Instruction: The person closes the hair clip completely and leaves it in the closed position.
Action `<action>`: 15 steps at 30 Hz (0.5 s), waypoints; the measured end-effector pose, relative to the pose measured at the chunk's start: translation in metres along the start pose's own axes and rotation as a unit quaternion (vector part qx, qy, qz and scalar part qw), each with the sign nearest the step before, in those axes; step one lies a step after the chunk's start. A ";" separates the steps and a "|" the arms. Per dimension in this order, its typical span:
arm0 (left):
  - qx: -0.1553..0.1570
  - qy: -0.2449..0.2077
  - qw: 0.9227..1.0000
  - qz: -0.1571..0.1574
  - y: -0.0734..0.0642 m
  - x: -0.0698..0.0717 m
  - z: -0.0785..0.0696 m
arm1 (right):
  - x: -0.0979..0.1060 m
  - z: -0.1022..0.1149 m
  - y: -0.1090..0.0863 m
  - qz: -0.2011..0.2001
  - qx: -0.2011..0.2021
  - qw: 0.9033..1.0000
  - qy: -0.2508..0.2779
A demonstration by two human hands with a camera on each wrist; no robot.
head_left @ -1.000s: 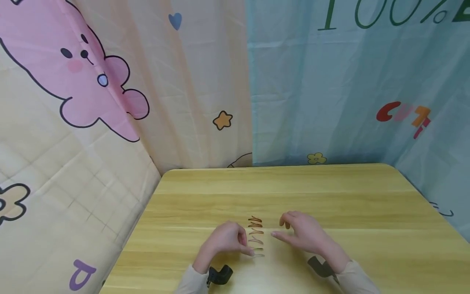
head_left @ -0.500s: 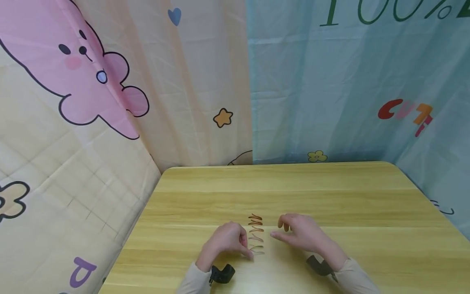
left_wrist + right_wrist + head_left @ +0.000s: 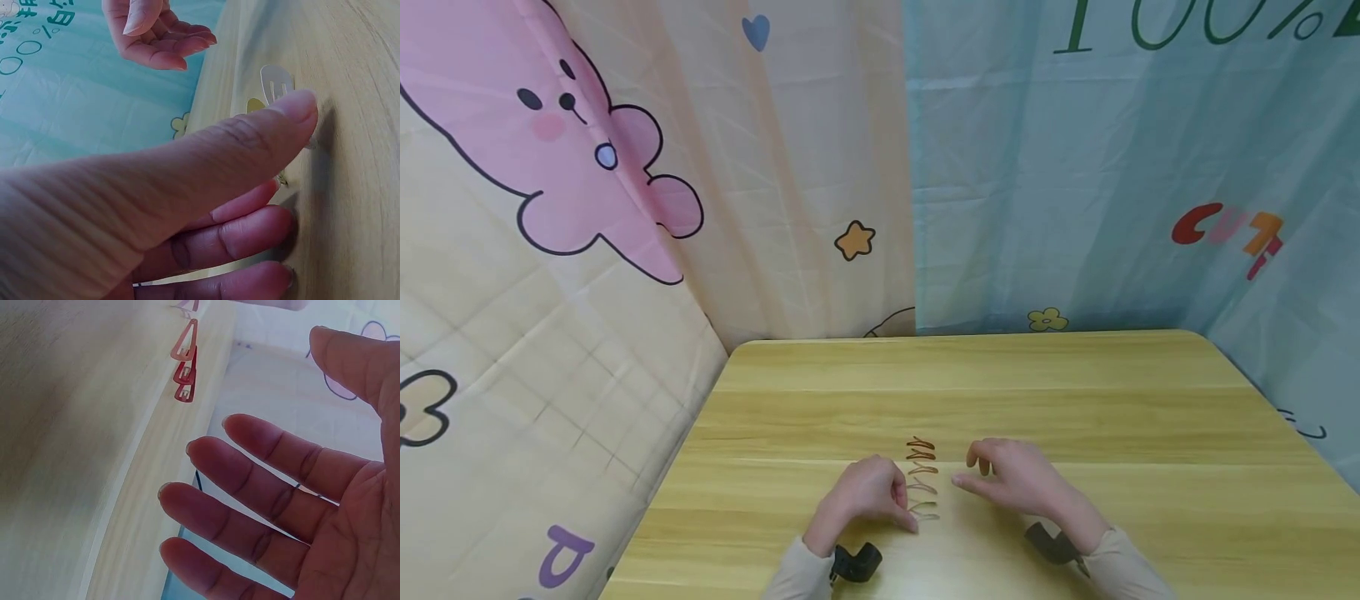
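Several snap hair clips lie in a column on the wooden table. In the head view dark red clips (image 3: 921,455) are farthest, then an orange clip (image 3: 925,469), a pinkish clip (image 3: 922,487), a yellowish clip (image 3: 927,503) and a whitish clip (image 3: 929,517) nearest. My left hand (image 3: 867,490) rests at the column's left, thumb tip beside the whitish clip. In the left wrist view the thumb hides part of that clip (image 3: 272,78); whether they touch is unclear. Its other fingers are loosely bent, apart from the thumb. To the column's right, my right hand (image 3: 1018,475) hovers, holding nothing.
The wooden table (image 3: 1075,400) reaches back to a printed curtain (image 3: 805,167), cream on the left and blue on the right. Black wrist cameras sit at the left wrist (image 3: 855,562) and right wrist (image 3: 1051,543).
The left hand has shifted slightly downward beside the nearest clips, its thumb drawing a little back. The whitish clip now sits closer to the yellowish one. The right hand has hardly moved.
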State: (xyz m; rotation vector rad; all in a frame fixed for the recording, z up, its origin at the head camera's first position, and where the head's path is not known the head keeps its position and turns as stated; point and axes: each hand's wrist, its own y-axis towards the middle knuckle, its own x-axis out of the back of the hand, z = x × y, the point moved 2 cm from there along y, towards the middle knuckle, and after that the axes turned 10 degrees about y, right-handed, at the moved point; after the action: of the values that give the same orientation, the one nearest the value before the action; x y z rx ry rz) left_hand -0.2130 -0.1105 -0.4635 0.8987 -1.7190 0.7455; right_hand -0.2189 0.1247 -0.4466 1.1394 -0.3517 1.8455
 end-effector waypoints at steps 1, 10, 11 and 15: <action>0.000 0.001 1.000 0.000 0.000 0.000 0.000 | 0.000 0.000 0.000 0.001 -0.001 1.000 0.001; -0.003 0.000 1.000 0.009 0.003 -0.004 0.002 | -0.001 -0.003 -0.001 0.002 0.003 1.000 0.008; -0.003 0.000 1.000 0.012 0.003 -0.004 0.002 | -0.001 -0.003 -0.001 0.002 0.004 1.000 0.008; -0.004 -0.002 1.000 0.021 0.002 -0.004 0.001 | -0.001 -0.003 -0.001 0.001 0.009 1.000 0.006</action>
State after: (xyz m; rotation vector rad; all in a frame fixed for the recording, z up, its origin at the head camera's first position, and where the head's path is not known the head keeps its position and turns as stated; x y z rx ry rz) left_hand -0.2146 -0.1096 -0.4681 0.8608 -1.7475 0.7659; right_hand -0.2198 0.1264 -0.4494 1.1405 -0.3306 1.8596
